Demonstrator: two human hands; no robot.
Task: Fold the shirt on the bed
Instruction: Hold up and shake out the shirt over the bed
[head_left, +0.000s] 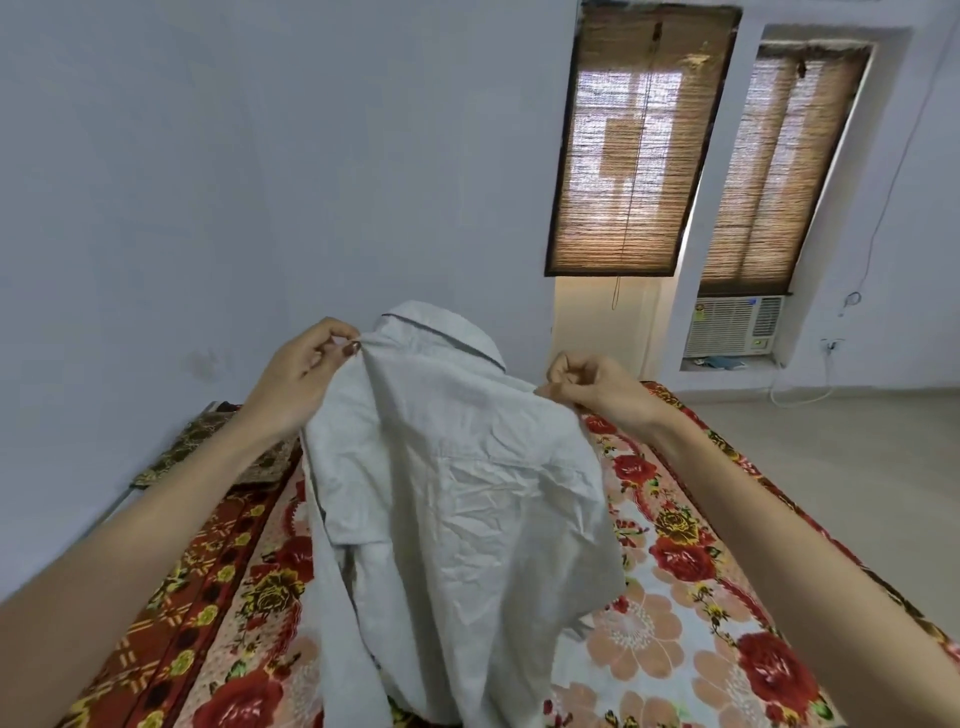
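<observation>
A pale grey collared shirt (452, 499) hangs in the air in front of me, above the bed (675, 597). Its back faces me and its collar is on top. My left hand (306, 364) pinches the shirt's left shoulder. My right hand (592, 387) pinches the right shoulder. The fabric is creased, and the lower hem drops toward the bedspread at the bottom of the view.
The bed carries a red and peach floral spread. A dark patterned pillow (208, 447) lies at its far left by the wall. Two windows with bamboo blinds (634, 145) and a window air conditioner (735, 325) stand at the back right. Bare floor lies to the right.
</observation>
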